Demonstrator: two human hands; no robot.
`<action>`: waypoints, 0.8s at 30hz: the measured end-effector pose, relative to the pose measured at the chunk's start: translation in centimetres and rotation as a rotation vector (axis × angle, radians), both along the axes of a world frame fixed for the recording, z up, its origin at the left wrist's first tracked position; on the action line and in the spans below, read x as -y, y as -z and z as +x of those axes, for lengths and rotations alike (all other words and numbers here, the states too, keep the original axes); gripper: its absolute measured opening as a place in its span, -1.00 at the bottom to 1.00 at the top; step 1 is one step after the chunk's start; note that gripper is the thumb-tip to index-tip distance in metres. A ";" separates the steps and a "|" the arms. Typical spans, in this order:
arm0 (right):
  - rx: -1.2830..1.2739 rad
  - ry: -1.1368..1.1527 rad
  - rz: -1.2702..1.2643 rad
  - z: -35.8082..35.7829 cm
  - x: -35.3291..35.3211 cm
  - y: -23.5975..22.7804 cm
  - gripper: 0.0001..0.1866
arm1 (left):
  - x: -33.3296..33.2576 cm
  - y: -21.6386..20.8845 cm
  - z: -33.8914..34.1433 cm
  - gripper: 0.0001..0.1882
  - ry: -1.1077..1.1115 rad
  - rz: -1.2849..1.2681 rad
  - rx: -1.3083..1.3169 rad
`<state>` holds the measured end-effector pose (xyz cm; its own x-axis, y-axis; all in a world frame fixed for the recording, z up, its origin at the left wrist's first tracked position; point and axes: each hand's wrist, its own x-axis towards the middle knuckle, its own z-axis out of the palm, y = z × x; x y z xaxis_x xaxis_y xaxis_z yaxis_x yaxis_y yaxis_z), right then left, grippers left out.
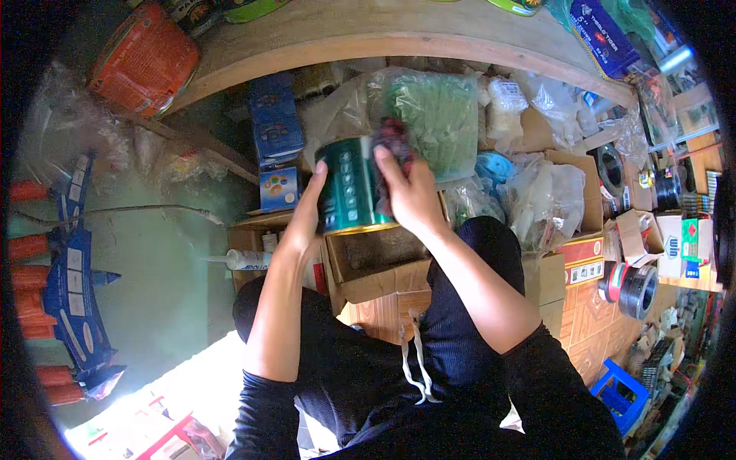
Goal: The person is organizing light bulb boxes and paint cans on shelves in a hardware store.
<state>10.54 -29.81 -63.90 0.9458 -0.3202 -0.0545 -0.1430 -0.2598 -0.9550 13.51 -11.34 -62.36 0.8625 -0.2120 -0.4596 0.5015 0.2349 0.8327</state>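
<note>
A green metal can (349,188) with a gold rim is held up in front of me, tilted a little. My left hand (308,201) grips the can's left side. Pressed to its right side is a dark red and black cloth (393,146), bunched under my right hand (410,188), whose fingers close round it. The fingertips of both hands are partly hidden behind the can and the cloth. Below the can stands an open cardboard box (383,276).
A wooden shelf (399,44) spans the top, with an orange bucket (146,61) at its left. Beneath lie blue boxes (276,134), a green plastic-wrapped pack (433,115) and clear bags (548,203). Wire coils (636,291) and a blue stool (619,399) stand right.
</note>
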 end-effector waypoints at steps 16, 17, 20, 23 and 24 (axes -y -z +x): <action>-0.012 0.252 0.671 1.6 -1.9 3.4 -0.53 | 0.8 1.3 -1.2 -0.27 -0.065 -0.696 -0.102; -0.140 0.435 0.807 0.9 -2.8 2.9 -0.55 | 0.7 1.2 -1.3 -0.26 -0.107 -0.681 -0.057; -0.194 0.396 1.183 -1.5 -5.7 1.5 -0.61 | 0.9 1.6 -1.2 -0.22 -0.224 -0.586 0.075; -0.257 0.429 1.455 -3.0 -8.9 -1.0 -0.60 | 0.8 2.6 -1.1 -0.16 -0.394 -0.029 0.429; -0.217 0.322 1.526 -3.4 -8.9 -1.7 -0.61 | -0.3 3.1 -1.1 -0.09 -0.302 0.144 0.612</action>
